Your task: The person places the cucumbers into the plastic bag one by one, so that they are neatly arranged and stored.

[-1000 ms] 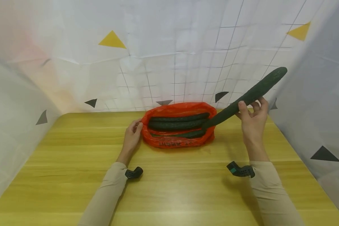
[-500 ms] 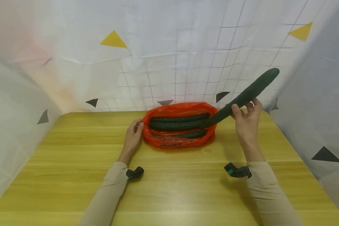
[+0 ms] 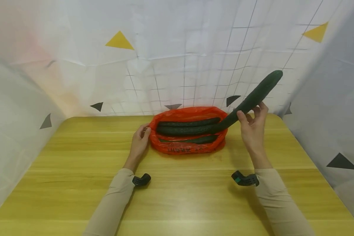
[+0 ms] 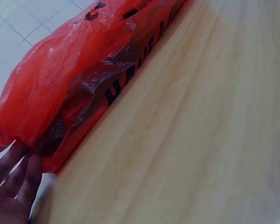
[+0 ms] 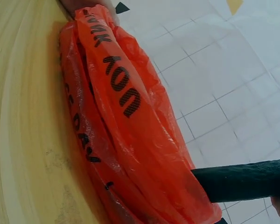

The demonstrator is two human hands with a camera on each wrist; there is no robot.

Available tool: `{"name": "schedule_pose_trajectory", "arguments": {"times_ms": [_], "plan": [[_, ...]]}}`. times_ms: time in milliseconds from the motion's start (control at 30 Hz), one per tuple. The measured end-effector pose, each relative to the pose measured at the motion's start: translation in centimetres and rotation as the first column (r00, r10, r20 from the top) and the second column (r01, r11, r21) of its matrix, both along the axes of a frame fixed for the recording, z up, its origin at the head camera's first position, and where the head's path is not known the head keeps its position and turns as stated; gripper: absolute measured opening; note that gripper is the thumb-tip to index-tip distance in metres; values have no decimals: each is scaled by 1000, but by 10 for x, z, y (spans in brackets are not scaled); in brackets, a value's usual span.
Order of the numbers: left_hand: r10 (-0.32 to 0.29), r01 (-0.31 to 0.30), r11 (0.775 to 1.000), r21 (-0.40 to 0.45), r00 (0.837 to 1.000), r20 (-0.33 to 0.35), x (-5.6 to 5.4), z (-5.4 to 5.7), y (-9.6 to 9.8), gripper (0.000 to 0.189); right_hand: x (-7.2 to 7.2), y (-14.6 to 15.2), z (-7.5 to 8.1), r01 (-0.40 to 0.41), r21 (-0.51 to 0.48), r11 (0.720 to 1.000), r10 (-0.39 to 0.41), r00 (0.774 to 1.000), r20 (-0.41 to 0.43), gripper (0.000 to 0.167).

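A red plastic bag (image 3: 188, 150) with dark lettering lies on the table, its mouth spread wide and its rim rolled outward. Several dark green cucumbers (image 3: 184, 131) lie lengthwise inside it. My left hand (image 3: 140, 141) pinches the bag's left end between thumb and fingers, also seen by the fingers (image 4: 30, 179) in the left wrist view. Thumb and fingers of my right hand (image 3: 253, 134) grip another long cucumber (image 3: 262, 90) near its middle. It slants, upper end to the right, while its lower end reaches into the bag's right side. In the right wrist view that cucumber (image 5: 242, 179) passes over the rim.
The bag rests near the back of a wooden table (image 3: 177, 196). A white sheet (image 3: 180, 49) with grid lines and coloured triangles hangs behind, and grey-white sheets (image 3: 333, 108) stand at both sides.
My right hand has moved left toward the bag, carrying the cucumber, whose lower end now lies further inside over the other cucumbers. The left hand stays on the bag's left end.
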State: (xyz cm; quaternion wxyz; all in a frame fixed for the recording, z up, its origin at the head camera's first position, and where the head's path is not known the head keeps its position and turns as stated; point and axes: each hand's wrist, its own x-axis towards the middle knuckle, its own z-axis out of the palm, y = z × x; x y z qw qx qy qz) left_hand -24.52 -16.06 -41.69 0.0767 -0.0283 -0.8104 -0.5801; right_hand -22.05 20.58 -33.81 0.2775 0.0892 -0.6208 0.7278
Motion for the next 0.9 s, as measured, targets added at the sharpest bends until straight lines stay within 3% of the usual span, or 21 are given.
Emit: {"name": "schedule_pose_trajectory", "arguments": {"times_ms": [167, 433, 667, 900], "plan": [[10, -11, 1000, -5, 999, -42, -8, -16, -3, 36, 4, -5, 3, 31, 98, 995, -32, 999, 9, 63], [13, -14, 1000, -9, 999, -45, -8, -17, -3, 35, 12, -11, 9, 49, 241, 969, -65, 996, 56, 64], [8, -8, 1000, -3, 999, -49, -8, -16, -4, 35, 13, -16, 11, 6, 322, 947, -21, 999, 43, 64], [13, -14, 1000, -1, 999, -35, -6, -15, -5, 37, 4, -18, 2, -16, 456, 890, 12, 1000, 12, 66]]}}
